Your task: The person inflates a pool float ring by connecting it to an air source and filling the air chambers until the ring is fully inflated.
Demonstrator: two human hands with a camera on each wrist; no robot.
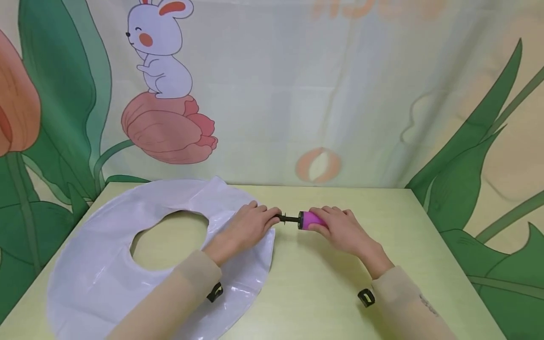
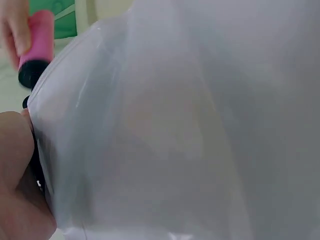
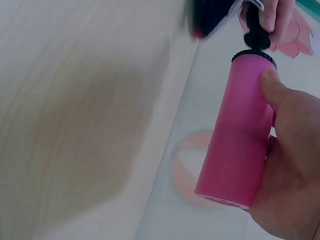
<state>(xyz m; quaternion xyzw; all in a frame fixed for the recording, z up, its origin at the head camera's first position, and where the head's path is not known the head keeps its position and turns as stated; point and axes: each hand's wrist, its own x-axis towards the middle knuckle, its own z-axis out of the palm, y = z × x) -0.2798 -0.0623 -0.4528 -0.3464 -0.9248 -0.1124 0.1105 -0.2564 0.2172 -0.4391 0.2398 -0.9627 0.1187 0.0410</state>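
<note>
A hand pump with a pink barrel (image 3: 235,130) and a black rod (image 1: 291,219) spans the gap between the two hands, roughly level above the table. My right hand (image 1: 346,231) grips the pink barrel, thumb along its side. On the other side, my left hand (image 1: 248,225) holds the black end of the pump, most of which its fingers hide. A whitish, flat-looking plastic swim ring (image 1: 93,269) lies under the left forearm; its film (image 2: 150,125) fills most of the left wrist view, beside that hand. Whether the pump joins the ring cannot be made out.
A pale yellow table (image 1: 323,302) carries the ring on its left half. Behind it hangs a curtain (image 1: 263,94) printed with a rabbit, tulips and leaves. Black clips (image 1: 366,297) show by both sleeves.
</note>
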